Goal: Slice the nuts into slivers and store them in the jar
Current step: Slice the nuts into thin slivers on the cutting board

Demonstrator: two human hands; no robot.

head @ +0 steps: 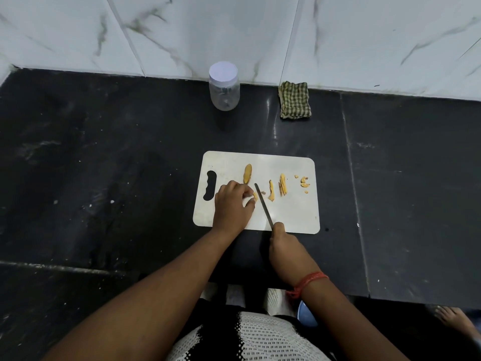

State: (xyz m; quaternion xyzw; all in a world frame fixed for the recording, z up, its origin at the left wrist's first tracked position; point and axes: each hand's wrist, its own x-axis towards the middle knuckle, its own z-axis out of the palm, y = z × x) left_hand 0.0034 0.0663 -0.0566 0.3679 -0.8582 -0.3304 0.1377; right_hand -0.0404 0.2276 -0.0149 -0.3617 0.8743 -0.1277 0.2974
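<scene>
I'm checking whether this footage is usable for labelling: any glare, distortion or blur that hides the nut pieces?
Head view: wide-angle bending curves the wall tiles and counter edges; glare streaks sit on the dark counter behind the cutting board; the nut slivers are slightly soft but readable; the piece under the left hand is mostly hidden.

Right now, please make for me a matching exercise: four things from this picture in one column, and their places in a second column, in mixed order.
Things:
1. jar
2. checked cloth
3. knife
4. cutting board

Places:
A. in the right hand
B. under the left hand and the nut pieces
C. by the wall, right of the jar
D. by the wall, with its lid on

Pairs: 1-D, 2-C, 3-A, 4-B
</scene>
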